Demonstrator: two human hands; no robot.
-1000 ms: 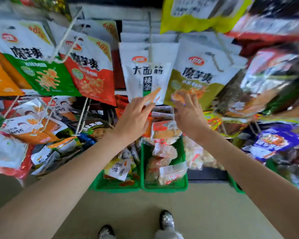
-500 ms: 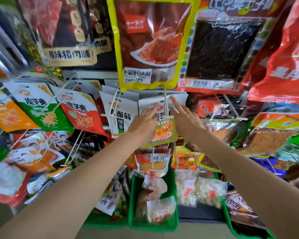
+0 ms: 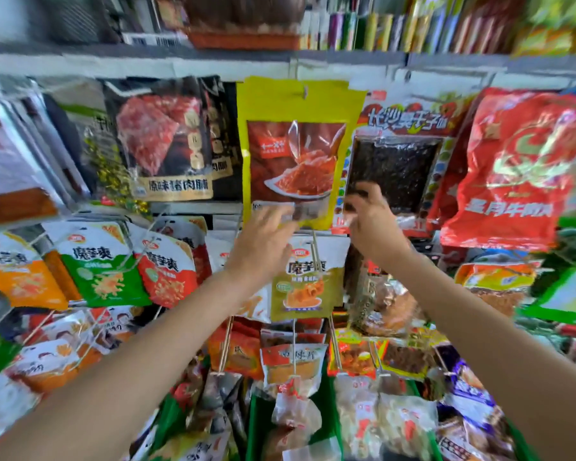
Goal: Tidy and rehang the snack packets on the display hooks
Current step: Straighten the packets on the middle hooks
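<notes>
Head view, near to far: green bins (image 3: 326, 424) at the bottom hold loose packets, with rows of bags already on hooks above. Farther up, both hands meet the lower edge of the yellow-bordered packet (image 3: 296, 151), which hangs from its hook. Left hand (image 3: 263, 241) touches it, fingers blurred; right hand (image 3: 369, 221) seems to pinch its corner. Straightening looks underway, much unsorted.

Both forearms bare, no sleeves; left hand (image 3: 260, 251), right hand (image 3: 373, 227) ungloved.
</notes>
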